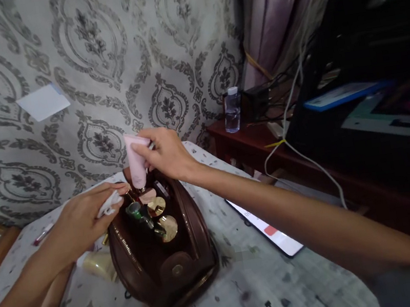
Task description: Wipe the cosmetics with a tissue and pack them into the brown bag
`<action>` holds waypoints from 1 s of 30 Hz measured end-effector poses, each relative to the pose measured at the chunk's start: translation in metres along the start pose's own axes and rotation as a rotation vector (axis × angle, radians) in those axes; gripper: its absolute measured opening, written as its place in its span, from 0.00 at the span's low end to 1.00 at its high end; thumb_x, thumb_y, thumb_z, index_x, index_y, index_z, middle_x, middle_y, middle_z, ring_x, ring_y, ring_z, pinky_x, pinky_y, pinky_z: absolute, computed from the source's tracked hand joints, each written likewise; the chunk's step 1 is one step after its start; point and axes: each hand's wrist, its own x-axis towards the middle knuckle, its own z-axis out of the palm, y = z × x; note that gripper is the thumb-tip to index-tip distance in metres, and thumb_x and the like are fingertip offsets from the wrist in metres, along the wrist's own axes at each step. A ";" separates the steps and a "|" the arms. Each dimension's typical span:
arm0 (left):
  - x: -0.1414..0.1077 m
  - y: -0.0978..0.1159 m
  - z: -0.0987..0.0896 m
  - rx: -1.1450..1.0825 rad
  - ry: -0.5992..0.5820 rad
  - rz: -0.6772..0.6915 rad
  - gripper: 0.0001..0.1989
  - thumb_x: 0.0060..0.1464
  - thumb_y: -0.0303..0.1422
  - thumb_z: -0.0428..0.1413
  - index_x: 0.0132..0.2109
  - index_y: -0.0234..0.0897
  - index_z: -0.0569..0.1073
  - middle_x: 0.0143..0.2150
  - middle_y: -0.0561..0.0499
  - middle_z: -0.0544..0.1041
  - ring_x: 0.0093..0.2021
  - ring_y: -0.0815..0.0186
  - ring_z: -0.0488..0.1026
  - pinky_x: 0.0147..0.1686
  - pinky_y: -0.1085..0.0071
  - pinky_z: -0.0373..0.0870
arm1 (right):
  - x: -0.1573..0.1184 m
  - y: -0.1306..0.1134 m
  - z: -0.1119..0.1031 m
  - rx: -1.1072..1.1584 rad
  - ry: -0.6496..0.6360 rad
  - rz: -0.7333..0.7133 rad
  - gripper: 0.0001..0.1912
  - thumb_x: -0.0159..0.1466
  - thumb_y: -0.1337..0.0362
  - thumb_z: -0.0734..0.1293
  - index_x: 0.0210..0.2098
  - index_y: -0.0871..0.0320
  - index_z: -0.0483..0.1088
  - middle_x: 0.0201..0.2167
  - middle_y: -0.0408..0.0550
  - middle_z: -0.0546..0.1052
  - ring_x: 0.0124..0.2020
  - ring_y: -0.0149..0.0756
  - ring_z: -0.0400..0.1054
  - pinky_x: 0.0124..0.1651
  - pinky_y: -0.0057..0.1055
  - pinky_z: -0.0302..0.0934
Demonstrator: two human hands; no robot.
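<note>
A brown zip bag point(199, 227) stands open on the patterned tablecloth, with several small items inside, among them a green-capped bottle point(134, 211) and round gold pieces point(169, 228). My right hand point(168, 154) pinches a pale pink tube point(137, 164) upright over the bag's far end. At the bag's left rim is my left hand point(79, 220), its fingers closed on a crumpled white tissue point(110, 204).
Left of the bag lie a yellowish tube point(98, 265) and a thin pinkish tube point(42, 234). A lit tablet point(280, 237) lies under my right forearm. A clear bottle point(233, 110) stands on a red-brown shelf point(221, 133) near white cables point(290, 101).
</note>
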 end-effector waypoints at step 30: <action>-0.001 -0.004 0.006 -0.100 0.053 -0.012 0.15 0.55 0.43 0.59 0.47 0.48 0.82 0.51 0.53 0.81 0.53 0.54 0.77 0.60 0.67 0.65 | 0.033 0.001 0.055 -0.072 -0.544 0.279 0.04 0.58 0.76 0.65 0.29 0.63 0.71 0.24 0.50 0.79 0.25 0.39 0.77 0.29 0.28 0.71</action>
